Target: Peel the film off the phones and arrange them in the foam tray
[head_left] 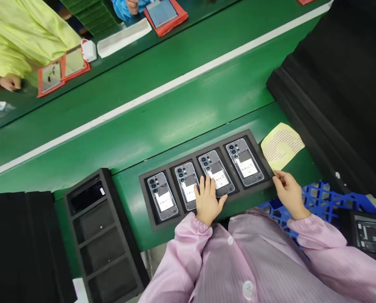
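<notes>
A dark foam tray (188, 156) holds several phones in a row, their camera sides up with white labels showing. My left hand (207, 203) lies with its fingers spread over the lower part of the tray, between the phone (186, 181) second from left and the phone (218, 172) beside it. My right hand (288, 194) is at the tray's right end, thumb and forefinger pinched at the lower corner of a yellow sheet (281, 147) dotted with rows of small marks. The rightmost phone (245, 162) and the leftmost phone (162, 195) are uncovered by my hands.
At left stands a second black tray (104, 233) with one dark phone (87, 197) in its top slot. Black covers flank the green bench (181, 118). Across it, co-workers in a yellow sleeve (27, 38) and a blue sleeve (121, 8) sit by red-edged pads. A blue crate (323, 198) is right.
</notes>
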Tool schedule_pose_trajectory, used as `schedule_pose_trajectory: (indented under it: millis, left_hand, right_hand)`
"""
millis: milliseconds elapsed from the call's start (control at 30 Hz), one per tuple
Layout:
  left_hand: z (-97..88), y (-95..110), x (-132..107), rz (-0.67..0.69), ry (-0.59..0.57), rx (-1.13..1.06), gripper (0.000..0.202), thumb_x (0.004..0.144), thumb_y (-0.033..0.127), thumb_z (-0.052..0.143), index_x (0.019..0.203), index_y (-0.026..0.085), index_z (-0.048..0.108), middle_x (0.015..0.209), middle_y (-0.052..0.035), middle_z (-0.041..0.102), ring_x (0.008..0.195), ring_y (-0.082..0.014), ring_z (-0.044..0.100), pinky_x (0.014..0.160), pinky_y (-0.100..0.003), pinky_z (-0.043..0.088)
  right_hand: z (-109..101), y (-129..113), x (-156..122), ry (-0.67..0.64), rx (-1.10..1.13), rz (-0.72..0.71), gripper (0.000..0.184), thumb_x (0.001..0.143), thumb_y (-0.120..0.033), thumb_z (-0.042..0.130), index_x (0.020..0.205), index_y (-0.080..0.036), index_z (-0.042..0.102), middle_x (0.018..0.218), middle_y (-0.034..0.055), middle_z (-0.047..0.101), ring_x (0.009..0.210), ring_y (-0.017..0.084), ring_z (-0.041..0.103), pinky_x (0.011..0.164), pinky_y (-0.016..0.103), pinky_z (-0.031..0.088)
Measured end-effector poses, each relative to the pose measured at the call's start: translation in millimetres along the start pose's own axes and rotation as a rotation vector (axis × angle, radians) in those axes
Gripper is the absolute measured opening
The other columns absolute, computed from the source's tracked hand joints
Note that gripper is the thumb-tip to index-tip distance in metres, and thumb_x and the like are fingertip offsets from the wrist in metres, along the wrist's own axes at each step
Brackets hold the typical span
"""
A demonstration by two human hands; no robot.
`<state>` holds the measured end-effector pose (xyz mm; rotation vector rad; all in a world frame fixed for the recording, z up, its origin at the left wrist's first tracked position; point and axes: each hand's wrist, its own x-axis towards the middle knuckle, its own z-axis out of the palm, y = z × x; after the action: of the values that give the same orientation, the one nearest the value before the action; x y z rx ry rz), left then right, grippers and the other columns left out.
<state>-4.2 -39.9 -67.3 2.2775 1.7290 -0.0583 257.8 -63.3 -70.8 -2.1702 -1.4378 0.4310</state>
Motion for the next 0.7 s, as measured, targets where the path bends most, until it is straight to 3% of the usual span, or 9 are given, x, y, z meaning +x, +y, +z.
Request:
schedule_pose_trajectory:
  millis: [133,267,367,500,700]
  left_hand:
    - [-6.1,0.0,6.4,0.015,-0.046,-0.022,0.060,0.079,0.047,0.055,0.130,0.017,0.049,0.142,-0.0156,0.043,0.133,-0.0377,0.032,0.103,-0.060,0.032]
    - [-2.1,-8.7,2.0,0.064,-0.027,-0.160,0.058,0.078,0.039,0.058,0.130,0.015,0.047,0.142,-0.0173,0.041,0.135,-0.0369,0.030,0.103,-0.062,0.030]
    - [7.1,-22.3,-12.1,0.049,0.131,-0.290,0.043,0.083,0.029,0.051,0.124,0.015,0.051,0.139,-0.0172,0.045,0.135,-0.0325,0.032,0.104,-0.058,0.032]
    - [14.0,-53.8,-45.1,-0.141,0.439,-0.387,0.027,0.087,0.022,0.042,0.108,0.017,0.058,0.126,-0.0147,0.056,0.128,-0.0265,0.043,0.101,-0.050,0.040]
    - [9.6,-98.8,-100.0,-0.379,0.554,-0.343,0.022,0.086,0.018,0.040,0.100,0.019,0.057,0.113,-0.0129,0.062,0.121,-0.0245,0.049,0.099,-0.048,0.041]
  right_hand:
    - [5.1,-3.5,-2.9,0.038,-0.073,-0.150,0.030,0.085,-0.037,0.040,0.089,-0.019,0.064,0.084,0.0096,0.061,0.075,0.022,0.056,0.068,0.036,0.045]
    - [10.0,-12.2,-2.9,0.075,-0.164,-0.283,0.028,0.086,-0.033,0.044,0.085,-0.019,0.067,0.084,0.0110,0.060,0.077,0.025,0.054,0.069,0.039,0.041]
    - [11.6,-20.6,-2.0,0.099,-0.204,-0.393,0.030,0.089,-0.032,0.043,0.083,-0.017,0.069,0.088,0.0133,0.061,0.083,0.028,0.055,0.069,0.041,0.039]
    - [13.1,-32.5,-2.2,0.065,-0.190,-0.559,0.033,0.091,-0.033,0.042,0.083,-0.016,0.069,0.096,0.0147,0.062,0.093,0.031,0.055,0.076,0.042,0.040]
    - [26.9,-50.8,-10.3,-0.005,-0.188,-0.928,0.032,0.092,-0.031,0.043,0.090,-0.012,0.069,0.103,0.0194,0.060,0.103,0.034,0.052,0.082,0.045,0.042]
